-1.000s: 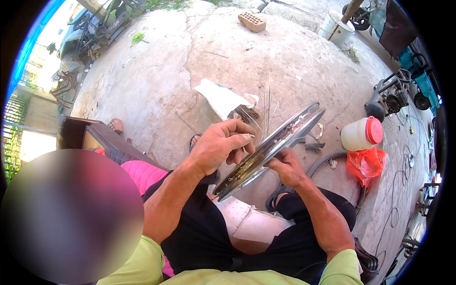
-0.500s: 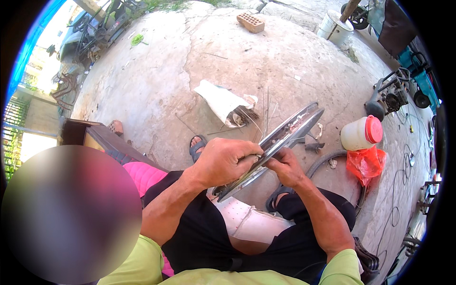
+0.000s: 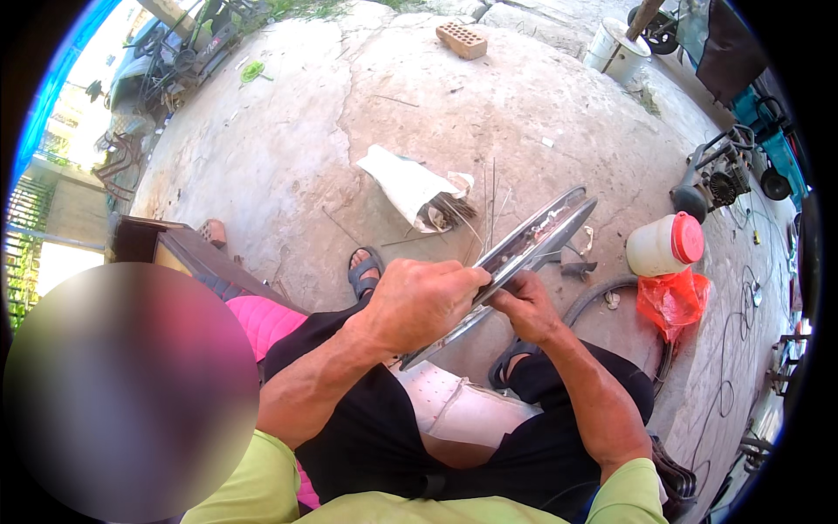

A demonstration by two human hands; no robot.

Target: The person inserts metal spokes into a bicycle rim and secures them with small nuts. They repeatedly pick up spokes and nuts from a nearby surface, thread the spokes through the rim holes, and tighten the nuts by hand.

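A metal wheel rim (image 3: 546,234) stands tilted on edge between my hands, above my lap. My right hand (image 3: 527,307) grips its right side, thumb pressed against the metal. On the other side my left hand (image 3: 423,301) is closed, its fingertips pinched together at the rim's channel; whatever is in them is too small to make out. Thin spokes (image 3: 491,205) stick up just beyond the rim. Past my hands, a white sack (image 3: 406,188) lies on the ground with a bundle of thin rusty spokes (image 3: 445,212) poking out of its mouth.
To the right, a white tub with a red lid (image 3: 665,244) stands by a red plastic bag (image 3: 672,301). A black hose (image 3: 598,297) curves nearby. Farther off are a perforated brick (image 3: 461,41), a white bucket (image 3: 616,51) and a wheeled machine (image 3: 720,170). A dark wooden box (image 3: 205,253) sits at left.
My left hand has shifted slightly up and right along the rim, its knuckles turned over and its fingertips closer to the channel. The right hand and the rim have barely moved.
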